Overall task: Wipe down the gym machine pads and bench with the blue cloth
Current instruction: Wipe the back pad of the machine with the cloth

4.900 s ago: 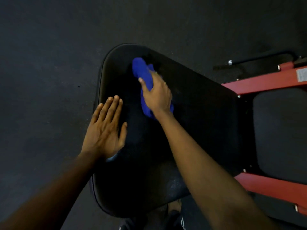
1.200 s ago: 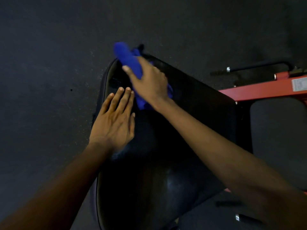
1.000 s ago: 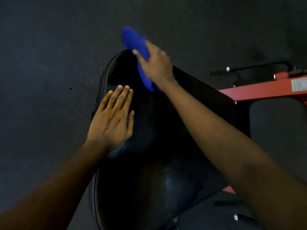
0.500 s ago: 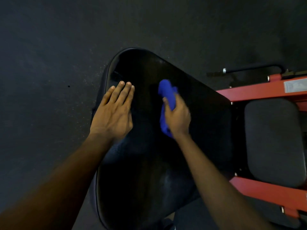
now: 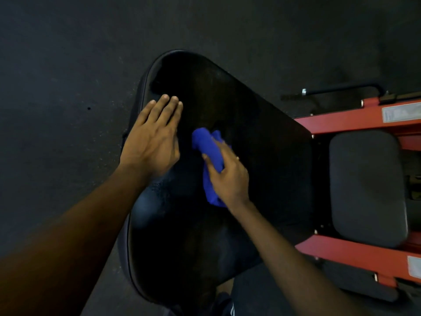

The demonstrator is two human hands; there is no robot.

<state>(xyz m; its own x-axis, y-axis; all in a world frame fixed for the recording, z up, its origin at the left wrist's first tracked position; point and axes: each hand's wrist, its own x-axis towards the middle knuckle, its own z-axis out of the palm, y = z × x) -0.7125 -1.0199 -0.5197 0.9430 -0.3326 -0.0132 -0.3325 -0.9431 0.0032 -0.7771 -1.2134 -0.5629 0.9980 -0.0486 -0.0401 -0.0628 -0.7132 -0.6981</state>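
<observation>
The blue cloth [image 5: 208, 153] lies bunched near the middle of the big black padded surface [image 5: 262, 124], its long axis running away from the person, roughly in line with the right forearm. The right hand [image 5: 230, 179] presses it down, fingers [image 5: 232, 156] curled over it, with cloth showing ahead of and behind the palm. Just left of it the left hand [image 5: 152, 142] lies flat, holding nothing. The next stretch to wipe is probably rightward, toward the small grey pad [image 5: 366, 188].

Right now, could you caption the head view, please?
Right hand holds blue cloth on black pad; left hand rests flat.
</observation>
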